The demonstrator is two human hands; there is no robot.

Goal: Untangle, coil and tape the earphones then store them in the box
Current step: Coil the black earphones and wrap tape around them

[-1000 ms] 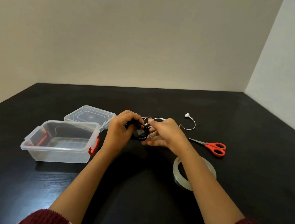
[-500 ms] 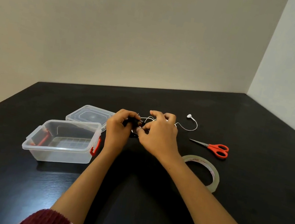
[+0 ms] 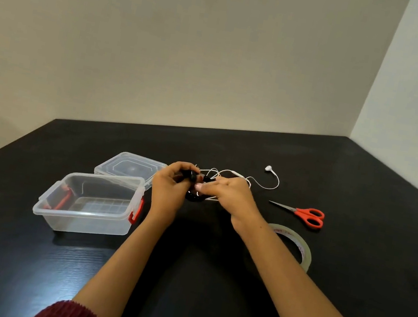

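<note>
Left hand [image 3: 169, 189] fingers curled, pinching glossy black earphones [image 3: 193, 197]; right hand [image 3: 231, 200] pinches tangled thin white earphone cord [image 3: 237, 174]. Tangle held just above matte black table [image 3: 208, 284], right of open clear plastic box [image 3: 90, 224].

Open black tabletop [image 3: 380, 194] stretches across the right side and upper right of the frame, and across the lower left. At left centre an open clear plastic box with red latches [image 3: 90, 224] stands in the way, its clear lid [image 3: 130, 168] just behind it. Right of centre lie red-handled scissors [image 3: 306, 217] and, below them, a clear tape roll [image 3: 304, 254], with a bare strip between. The tangled black and white earphones [image 3: 194, 197] occupy frame centre, one white strand looping out above the scissors.
</note>
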